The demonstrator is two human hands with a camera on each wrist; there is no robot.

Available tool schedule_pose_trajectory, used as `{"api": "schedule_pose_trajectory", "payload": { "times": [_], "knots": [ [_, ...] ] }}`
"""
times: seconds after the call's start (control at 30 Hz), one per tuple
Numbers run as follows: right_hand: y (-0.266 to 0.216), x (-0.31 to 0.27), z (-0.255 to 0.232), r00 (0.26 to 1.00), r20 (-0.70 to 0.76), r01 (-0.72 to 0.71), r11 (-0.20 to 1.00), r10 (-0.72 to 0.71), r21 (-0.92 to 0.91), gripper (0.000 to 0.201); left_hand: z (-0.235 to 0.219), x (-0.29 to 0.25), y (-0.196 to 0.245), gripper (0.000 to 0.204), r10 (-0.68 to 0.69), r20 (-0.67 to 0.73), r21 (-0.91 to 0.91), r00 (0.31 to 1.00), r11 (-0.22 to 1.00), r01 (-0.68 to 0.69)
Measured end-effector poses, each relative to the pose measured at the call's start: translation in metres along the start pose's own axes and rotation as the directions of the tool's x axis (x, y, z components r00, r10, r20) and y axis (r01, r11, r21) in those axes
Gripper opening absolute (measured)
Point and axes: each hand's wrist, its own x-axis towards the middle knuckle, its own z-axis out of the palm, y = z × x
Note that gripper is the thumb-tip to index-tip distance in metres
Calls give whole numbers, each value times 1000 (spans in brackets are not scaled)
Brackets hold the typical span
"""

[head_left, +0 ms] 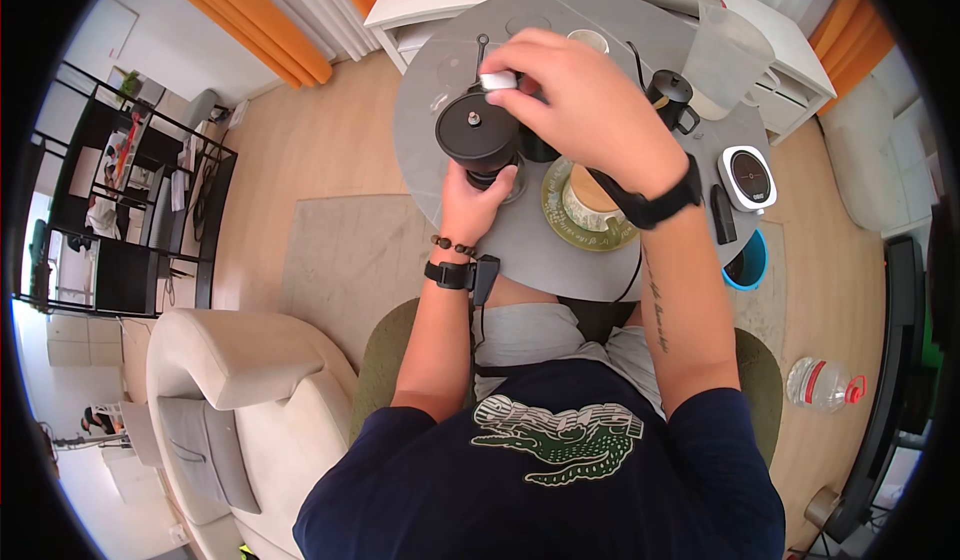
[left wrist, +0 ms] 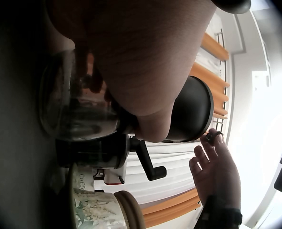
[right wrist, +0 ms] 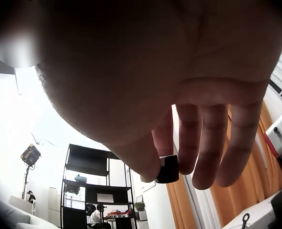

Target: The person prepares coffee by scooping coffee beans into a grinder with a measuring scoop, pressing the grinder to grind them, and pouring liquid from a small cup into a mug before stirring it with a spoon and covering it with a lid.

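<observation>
My left hand (head_left: 472, 205) is wrapped round the narrow part of a manual grinder, just below its round black top (head_left: 477, 132). Under that hand in the left wrist view is the grinder's clear jar (left wrist: 79, 114). Beside and above the top, my right hand (head_left: 580, 100) pinches a small knob-like piece (head_left: 498, 81) between thumb and fingers; it looks pale in the head view and black (right wrist: 167, 169) in the right wrist view. The right hand's other fingers (right wrist: 210, 148) hang loosely bent. Whether the piece joins the grinder cannot be told.
On the grey round table (head_left: 570, 260) are a green plate (head_left: 575, 235) with a wooden-lidded canister (head_left: 590, 200), a black pot (head_left: 672, 88), a clear pitcher (head_left: 725, 60), a white scale or timer (head_left: 747, 178) and a white cup (head_left: 588, 38). A blue bin (head_left: 762, 260) stands below right.
</observation>
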Motion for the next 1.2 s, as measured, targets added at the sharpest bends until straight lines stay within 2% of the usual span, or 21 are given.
{"api": "schedule_pose_trajectory", "payload": {
  "times": [0.1,0.17,0.2,0.23,0.27,0.37,0.43,0.47,0.73,0.9,1.2],
  "knots": [
    [-15,-31,-4,995,-61,-72,997,73,22,19,1,2,-7,55,5,1,-60,1000,998,-5],
    [-22,-61,8,991,29,-131,990,133,-43,18,0,3,-13,54,5,39,-159,999,987,2],
    [-27,-77,15,989,28,-141,989,142,-43,18,0,2,-14,54,11,24,-158,1000,987,-7],
    [-33,-91,22,985,103,-133,989,139,-66,15,-1,1,-14,54,5,33,-157,999,988,0],
    [-34,-103,31,975,176,-124,988,138,-88,13,-1,2,-9,55,5,30,-106,1000,994,-2],
    [-26,-131,67,943,211,-221,958,257,-180,11,-3,3,-7,55,6,40,-26,999,1000,-5],
    [-23,-143,82,929,235,-240,948,287,-210,10,-3,1,-1,53,-28,63,45,998,999,25],
    [-21,-146,88,916,265,-240,941,301,-237,8,0,1,-1,52,-6,27,32,1000,999,5],
    [-18,-153,115,938,158,-269,936,309,-227,7,-2,1,-1,52,-55,47,44,997,998,53],
    [-17,-152,122,934,103,-310,919,342,-244,9,0,2,2,53,-30,55,44,998,999,28],
    [-5,-150,133,924,103,-348,920,369,-179,13,-7,5,2,59,-72,66,123,995,990,63]
  ]
}}
